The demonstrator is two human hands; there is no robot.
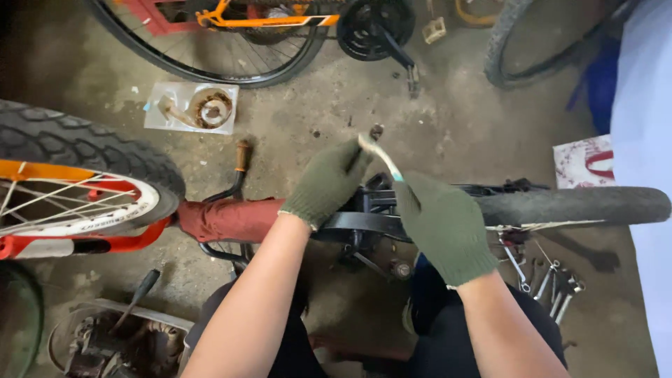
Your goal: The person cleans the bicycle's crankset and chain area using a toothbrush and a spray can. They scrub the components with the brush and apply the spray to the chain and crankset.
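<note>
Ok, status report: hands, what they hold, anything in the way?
Left hand and right hand, both gloved, pinch a pale strip. Strip above the bike frame. Nothing blocking; wrenches on floor at right.

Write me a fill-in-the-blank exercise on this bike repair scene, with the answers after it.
1. Both hands, the left hand and the right hand, wear ____ knit gloves.
2. Together the hands pinch a thin pale strip above the ____ bike frame.
3. The wrenches lie on the floor under the black ____ at the right.
4. The bike at the top has an ____ frame.

Missing words: green; red; tyre; orange
</note>
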